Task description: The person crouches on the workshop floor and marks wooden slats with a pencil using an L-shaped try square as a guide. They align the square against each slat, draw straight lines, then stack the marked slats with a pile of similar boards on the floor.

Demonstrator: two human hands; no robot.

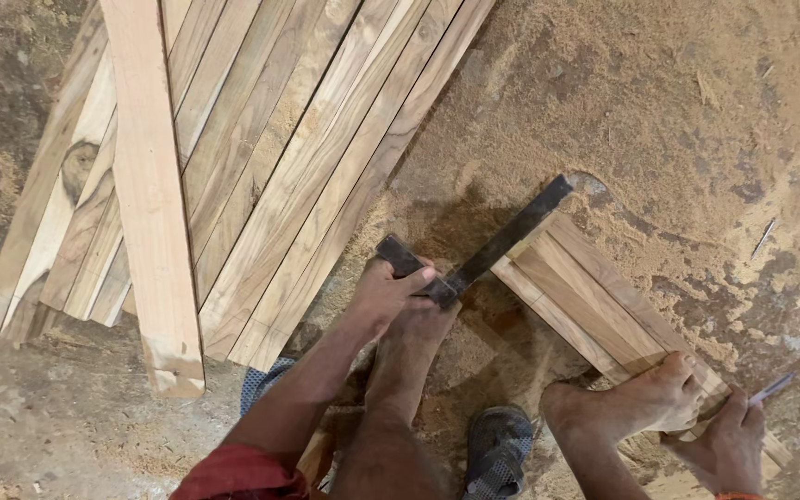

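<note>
My left hand [389, 289] grips the thick stock of a black metal try square [502, 241]. The square's long blade lies across the far end of a few short wooden strips [594, 301] set side by side on the sawdust floor. A bare foot [428, 324] rests just under that hand. Another bare foot [645, 400] presses on the near end of the strips. My right hand [726, 449] sits beside that foot at the strips' near right corner and holds a thin pencil [772, 389] pointing up and right.
A pile of long wooden strips [270, 157] leans across the upper left, with a pale thicker plank [152, 204] on top. Sawdust [678, 120] covers the ground. A dark sandal [497, 449] lies at the bottom centre, and blue cloth [259, 384] shows near my left arm.
</note>
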